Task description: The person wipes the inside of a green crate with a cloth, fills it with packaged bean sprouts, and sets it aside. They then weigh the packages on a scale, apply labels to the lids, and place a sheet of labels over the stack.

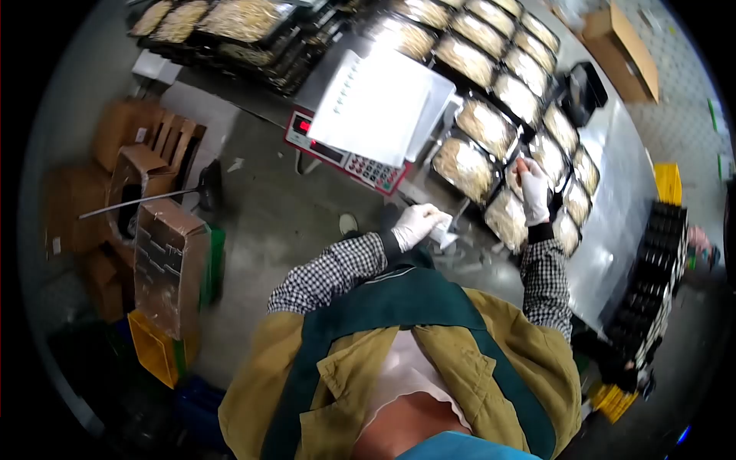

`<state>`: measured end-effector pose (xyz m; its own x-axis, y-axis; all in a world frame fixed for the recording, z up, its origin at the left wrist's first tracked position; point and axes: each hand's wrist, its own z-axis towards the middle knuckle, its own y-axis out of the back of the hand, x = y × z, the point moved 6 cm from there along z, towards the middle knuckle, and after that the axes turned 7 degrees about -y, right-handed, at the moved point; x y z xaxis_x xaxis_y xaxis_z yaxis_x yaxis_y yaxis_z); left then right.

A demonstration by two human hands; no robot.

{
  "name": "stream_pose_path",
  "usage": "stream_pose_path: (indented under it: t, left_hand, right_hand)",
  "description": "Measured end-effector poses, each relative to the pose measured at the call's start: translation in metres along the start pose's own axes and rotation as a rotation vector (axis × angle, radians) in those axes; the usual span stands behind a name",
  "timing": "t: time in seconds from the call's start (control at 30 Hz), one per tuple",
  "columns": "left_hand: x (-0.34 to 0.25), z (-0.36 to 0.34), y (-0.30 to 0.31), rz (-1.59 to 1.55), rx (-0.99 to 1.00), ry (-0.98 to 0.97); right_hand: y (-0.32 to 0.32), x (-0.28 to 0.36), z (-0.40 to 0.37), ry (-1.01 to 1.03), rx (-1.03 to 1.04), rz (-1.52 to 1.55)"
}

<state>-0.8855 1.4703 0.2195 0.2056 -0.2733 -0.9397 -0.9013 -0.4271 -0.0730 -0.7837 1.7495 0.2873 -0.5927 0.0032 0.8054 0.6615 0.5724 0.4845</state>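
My left hand [416, 226], in a white glove, is closed with its fingertips pinched on a small white label slip [443, 232], near the table's front edge. My right hand [535, 190], also gloved, is curled with fingers together above the film-wrapped trays; anything between its fingertips is hidden. Just left of it lies a wrapped black tray of pale, noodle-like food [464, 167], and below it another wrapped tray [507, 218]. More wrapped trays [553, 157] sit to its right, packed close together.
A red-framed scale or labelling machine [376, 178] with a keypad stands left of the trays, white paper sheets [376, 100] on it. Stacked trays [238, 23] fill the far left. A black container [584, 93] is at the right. Cardboard boxes [170, 261] stand on the left floor.
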Motion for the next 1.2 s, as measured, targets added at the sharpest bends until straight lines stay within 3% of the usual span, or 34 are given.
stream_pose_path:
  t: [0.03,0.1,0.13,0.23,0.33,0.4,0.43,0.5,0.57,0.6,0.63,0.67,0.7,0.77,0.8,0.83,0.87,0.9,0.93,1.0,1.03,1.07,1.1,1.13,1.17,1.2]
  left_hand:
    - [0.019,-0.004,-0.002,0.06,-0.01,0.028]
    - [0.075,-0.005,-0.008,-0.164,-0.115,0.067]
    - [0.083,-0.008,-0.009,-0.404,-0.152,-0.054]
    - [0.11,0.009,-0.001,0.008,-0.31,-0.04]
    - [0.105,0.028,0.002,-0.248,-0.452,-0.016]
    - [0.103,0.042,0.003,0.618,-0.192,0.038]
    - [0.103,0.047,-0.006,1.262,0.064,-0.048]
    - [0.13,0.054,-0.007,1.219,-0.13,-0.126]
    - [0.176,0.066,0.005,0.812,-0.264,-0.114]
    - [0.21,0.071,0.011,0.142,-0.433,0.167]
    - [0.139,0.044,0.017,0.249,-0.407,0.167]
    - [0.106,0.031,0.015,0.05,-0.411,0.17]
    - [0.103,0.033,0.012,-0.107,-0.437,0.054]
    - [0.064,0.012,0.015,-0.002,-0.344,0.223]
    - [0.129,0.042,0.011,-0.151,-0.246,0.029]
    - [0.087,0.017,0.014,0.141,-0.116,0.05]
    - [0.074,0.0,0.014,0.228,0.098,0.135]
    - [-0.005,-0.032,0.027,0.381,0.257,0.172]
    - [-0.036,-0.046,0.043,0.207,0.252,0.2]
    - [-0.124,-0.064,0.096,0.27,0.106,-0.009]
    - [-0.156,-0.061,0.126,0.319,-0.07,-0.295]
    - [-0.178,-0.057,0.159,0.552,-0.299,-0.378]
    - [-0.209,-0.062,0.179,0.312,-0.42,-0.363]
    - [-0.203,-0.043,0.214,0.35,-0.497,-0.366]
    - [-0.219,-0.037,0.23,0.46,-0.623,-0.498]
    - [-0.232,-0.031,0.24,0.707,-0.721,-0.499]
  right_hand:
    - [0.012,-0.029,-0.026,-0.062,-0.017,0.033]
    - [0.021,-0.06,-0.09,-0.185,-0.134,0.115]
    - [0.022,-0.079,-0.114,-0.217,-0.107,0.112]
    - [0.015,-0.127,-0.17,-0.273,-0.088,0.219]
    - [0.005,-0.152,-0.193,-0.304,-0.1,0.245]
    - [-0.001,-0.144,-0.198,-0.315,-0.093,0.28]
    - [-0.002,-0.138,-0.199,-0.312,-0.084,0.304]
    - [-0.003,-0.133,-0.195,-0.267,-0.045,0.302]
    - [-0.003,-0.127,-0.188,-0.229,-0.021,0.315]
    - [-0.004,-0.126,-0.18,-0.197,-0.035,0.275]
    - [-0.008,-0.131,-0.169,-0.195,-0.007,0.241]
    - [-0.017,-0.13,-0.156,-0.14,0.009,0.297]
    - [-0.028,-0.128,-0.143,-0.125,0.033,0.309]
    - [-0.049,-0.104,-0.124,-0.076,0.119,0.273]
    - [-0.057,-0.082,-0.12,-0.012,0.176,0.283]
    - [-0.063,-0.067,-0.115,0.034,0.225,0.287]
    - [-0.065,-0.047,-0.115,0.03,0.247,0.293]
    - [-0.066,-0.03,-0.114,0.026,0.267,0.299]
    - [-0.068,-0.035,-0.104,0.062,0.195,0.271]
    - [-0.07,-0.02,-0.095,0.07,0.133,0.222]
    - [-0.069,-0.009,-0.096,0.026,0.108,0.219]
    - [-0.071,-0.005,-0.091,0.066,0.066,0.221]
    - [-0.075,0.014,-0.093,0.101,0.061,0.196]
    - [-0.081,0.036,-0.097,0.163,0.036,0.122]
    - [-0.094,0.041,-0.089,0.204,0.047,0.125]
    - [-0.105,0.062,-0.088,0.324,0.038,0.092]
